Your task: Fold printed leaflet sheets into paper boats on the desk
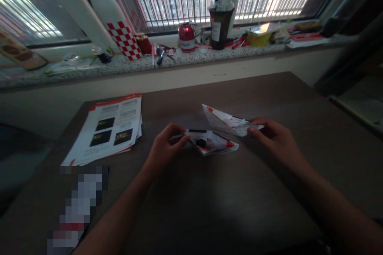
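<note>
Pinched by its left end, a folded paper boat (214, 143) of printed white paper with black and red patches is in my left hand (167, 143). My right hand (271, 135) has thumb and fingers closed on the right end of a second paper boat (224, 121), whose tall pointed tip leans up to the left. This second boat sits a little farther back than the first, and a small gap shows between them. Both are above the middle of the brown table (209, 207); whether they touch its top I cannot tell.
A stack of printed sheets (109, 127) lies on the table's left side, with a pixelated item (77, 207) nearer me. Along the granite windowsill stand a checkered white bottle (119, 28), a red can (186, 38), a dark drink cup (220, 26) and a yellow container (259, 38).
</note>
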Available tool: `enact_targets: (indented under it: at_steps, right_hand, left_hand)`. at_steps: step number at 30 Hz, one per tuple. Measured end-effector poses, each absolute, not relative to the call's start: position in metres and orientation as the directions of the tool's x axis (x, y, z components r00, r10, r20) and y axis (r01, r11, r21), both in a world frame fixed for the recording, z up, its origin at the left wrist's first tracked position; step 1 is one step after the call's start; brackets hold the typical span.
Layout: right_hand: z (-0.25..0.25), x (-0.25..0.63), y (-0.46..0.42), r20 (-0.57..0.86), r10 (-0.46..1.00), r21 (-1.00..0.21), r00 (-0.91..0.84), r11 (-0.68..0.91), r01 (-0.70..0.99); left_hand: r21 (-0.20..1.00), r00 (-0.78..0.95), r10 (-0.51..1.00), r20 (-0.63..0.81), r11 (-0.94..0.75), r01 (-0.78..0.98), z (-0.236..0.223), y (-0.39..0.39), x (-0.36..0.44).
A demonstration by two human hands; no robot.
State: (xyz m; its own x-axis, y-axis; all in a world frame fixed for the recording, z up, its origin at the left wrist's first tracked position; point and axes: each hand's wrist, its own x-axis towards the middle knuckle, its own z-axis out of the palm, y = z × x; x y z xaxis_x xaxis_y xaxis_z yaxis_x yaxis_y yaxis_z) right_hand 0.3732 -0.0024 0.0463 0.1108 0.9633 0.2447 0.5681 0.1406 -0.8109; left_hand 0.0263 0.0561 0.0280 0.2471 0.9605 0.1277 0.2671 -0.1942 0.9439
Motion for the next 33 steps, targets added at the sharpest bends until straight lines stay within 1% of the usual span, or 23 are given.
enact_targets:
  at_steps: [9,15,21,27,30,33]
  right_hand:
    - [0.068,0.342,-0.001,0.332,0.940,-0.776,-0.085,0.323,0.541]
    - [0.063,0.329,0.002,0.379,0.906,-0.740,-0.188,0.419,0.526]
    - [0.057,0.325,0.003,0.381,0.896,-0.704,-0.230,0.442,0.556]
    - [0.055,0.327,0.004,0.368,0.890,-0.688,-0.269,0.455,0.565]
    - [0.054,0.327,0.005,0.351,0.888,-0.684,-0.298,0.460,0.566]
    - [0.054,0.327,0.005,0.341,0.890,-0.681,-0.303,0.456,0.573]
  left_hand:
    - [0.919,0.219,0.961,0.170,-0.235,0.318,0.023,0.024,0.014]
    - [0.898,0.197,0.959,0.202,-0.262,0.353,0.023,0.017,0.015]
    - [0.945,0.134,0.977,0.168,-0.199,0.262,0.022,0.012,0.020]
    - [0.965,0.088,0.983,0.160,-0.175,0.197,0.024,0.011,0.023]
    - [0.963,0.103,0.981,0.163,-0.181,0.201,0.025,0.011,0.023]
    - [0.943,0.132,0.973,0.190,-0.218,0.252,0.024,0.010,0.022]
